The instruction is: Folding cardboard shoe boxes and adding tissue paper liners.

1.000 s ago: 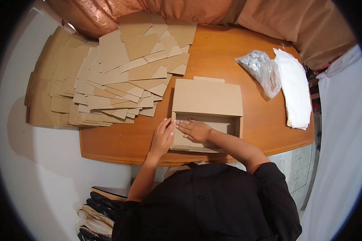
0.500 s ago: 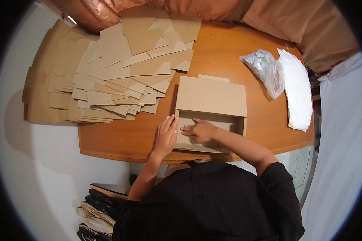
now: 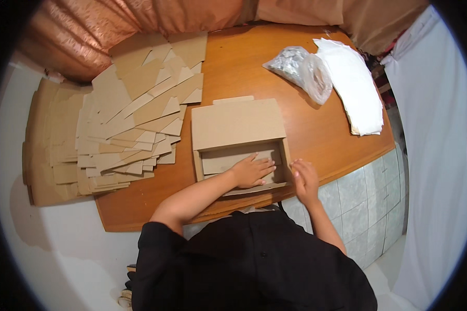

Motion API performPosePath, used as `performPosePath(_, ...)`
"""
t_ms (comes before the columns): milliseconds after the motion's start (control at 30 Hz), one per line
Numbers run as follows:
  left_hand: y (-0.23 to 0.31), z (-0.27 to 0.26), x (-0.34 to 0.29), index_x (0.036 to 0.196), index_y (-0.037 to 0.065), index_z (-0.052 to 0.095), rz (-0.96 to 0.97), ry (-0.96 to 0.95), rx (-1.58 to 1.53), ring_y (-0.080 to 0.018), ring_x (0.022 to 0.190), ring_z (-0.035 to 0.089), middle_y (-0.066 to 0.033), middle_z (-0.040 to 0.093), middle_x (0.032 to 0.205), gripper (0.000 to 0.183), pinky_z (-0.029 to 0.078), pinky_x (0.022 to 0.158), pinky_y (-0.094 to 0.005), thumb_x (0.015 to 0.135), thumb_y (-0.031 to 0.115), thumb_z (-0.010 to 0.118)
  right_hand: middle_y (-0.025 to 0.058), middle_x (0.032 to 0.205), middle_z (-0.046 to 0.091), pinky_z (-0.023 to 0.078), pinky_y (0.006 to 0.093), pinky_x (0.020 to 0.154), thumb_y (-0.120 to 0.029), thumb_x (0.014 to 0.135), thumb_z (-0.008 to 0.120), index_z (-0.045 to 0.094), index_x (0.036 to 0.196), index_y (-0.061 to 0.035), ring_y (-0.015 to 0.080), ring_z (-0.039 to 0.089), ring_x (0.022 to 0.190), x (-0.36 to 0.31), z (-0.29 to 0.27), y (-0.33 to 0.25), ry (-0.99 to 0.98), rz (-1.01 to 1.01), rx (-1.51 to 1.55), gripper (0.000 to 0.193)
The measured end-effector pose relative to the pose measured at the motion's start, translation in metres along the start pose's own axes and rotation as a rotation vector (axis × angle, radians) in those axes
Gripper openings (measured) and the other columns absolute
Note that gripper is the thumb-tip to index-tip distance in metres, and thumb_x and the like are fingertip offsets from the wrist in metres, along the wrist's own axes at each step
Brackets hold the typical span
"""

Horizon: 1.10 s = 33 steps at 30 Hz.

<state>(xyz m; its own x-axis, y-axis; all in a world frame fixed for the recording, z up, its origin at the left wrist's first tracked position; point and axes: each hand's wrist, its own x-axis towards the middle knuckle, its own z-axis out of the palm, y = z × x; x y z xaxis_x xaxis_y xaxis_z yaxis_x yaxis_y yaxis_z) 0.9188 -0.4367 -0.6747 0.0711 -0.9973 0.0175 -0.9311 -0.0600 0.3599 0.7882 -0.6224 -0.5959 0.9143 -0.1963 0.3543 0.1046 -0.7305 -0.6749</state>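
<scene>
A brown cardboard box (image 3: 237,124) stands near the table's front edge, its lid raised at the back and its tray open toward me. My left hand (image 3: 253,171) reaches inside, fingers spread toward the inner right wall and palm low over the bottom. Outside the right wall, my right hand (image 3: 304,179) rests against the box with its fingers slightly bent and nothing visible in them. Part of the box's front wall and floor is hidden behind my left hand and forearm.
Flat cardboard blanks (image 3: 124,119) lie in an overlapping pile along the left. At the back right are a clear plastic bag (image 3: 301,72) of greyish contents and a stack of white sheets (image 3: 350,85). The wooden table (image 3: 233,57) has a curved front edge.
My right hand has left the inside of the box for its outer right side. My left hand has moved from the outer left side into the box. The view has shifted to the right.
</scene>
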Motion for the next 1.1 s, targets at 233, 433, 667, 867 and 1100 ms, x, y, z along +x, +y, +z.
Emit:
performPosePath(233, -0.006, 0.04, 0.018, 0.137, 0.014, 0.038, 0.018, -0.105, 0.047, -0.0198, 0.136, 0.025, -0.0068, 0.033, 0.144, 0.049, 0.016, 0.109, -0.0531, 0.095, 0.04, 0.034, 0.0077, 0.125, 0.054, 0.035, 0.0514, 0.097, -0.019, 0.084, 0.059, 0.064, 0.106, -0.0145, 0.0337, 0.047, 0.12, -0.059, 0.023, -0.004, -0.112, 0.201, -0.157, 0.024)
performPosePath(433, -0.012, -0.015, 0.039, 0.127, 0.012, 0.05, -0.149, -0.284, -0.316, -0.0244, 0.128, 0.039, -0.0095, 0.045, 0.135, 0.04, 0.027, 0.105, -0.0507, 0.095, 0.032, 0.04, 0.002, 0.113, 0.058, 0.024, 0.0579, 0.099, -0.024, 0.081, 0.06, 0.065, 0.097, -0.0166, 0.0267, 0.046, 0.117, -0.039, 0.025, 0.002, -0.107, 0.111, -0.27, 0.017)
performPosePath(667, 0.021, -0.136, -0.032, 0.119, 0.012, 0.058, -0.398, 0.285, -0.21, -0.0272, 0.118, 0.048, -0.0086, 0.056, 0.123, 0.033, 0.03, 0.103, -0.0473, 0.089, 0.023, 0.051, -0.0002, 0.109, 0.061, 0.022, 0.0581, 0.101, -0.024, 0.08, 0.062, 0.065, 0.094, -0.0179, 0.025, 0.05, 0.113, -0.042, 0.014, 0.021, -0.001, 0.15, -0.429, 0.016)
performPosePath(867, 0.055, -0.082, -0.085, 0.125, 0.017, 0.053, -0.557, 0.116, -0.066, -0.0242, 0.125, 0.041, -0.0055, 0.053, 0.126, 0.035, 0.014, 0.103, -0.0654, 0.091, 0.022, 0.05, -0.001, 0.115, 0.06, 0.022, 0.0588, 0.102, -0.023, 0.08, 0.061, 0.066, 0.095, -0.0161, 0.0263, 0.048, 0.115, -0.029, -0.015, 0.04, -0.012, 0.142, -0.377, 0.017)
performPosePath(1100, 0.071, -0.062, -0.017, 0.116, 0.016, 0.06, -0.778, 0.188, -0.174, -0.0219, 0.126, 0.042, -0.0003, 0.054, 0.124, 0.028, 0.0, 0.101, -0.0699, 0.089, 0.023, 0.054, 0.0003, 0.118, 0.059, 0.025, 0.0555, 0.102, -0.017, 0.075, 0.063, 0.067, 0.094, -0.015, 0.0253, 0.051, 0.113, -0.005, -0.046, 0.083, 0.075, 0.042, -0.265, 0.02)
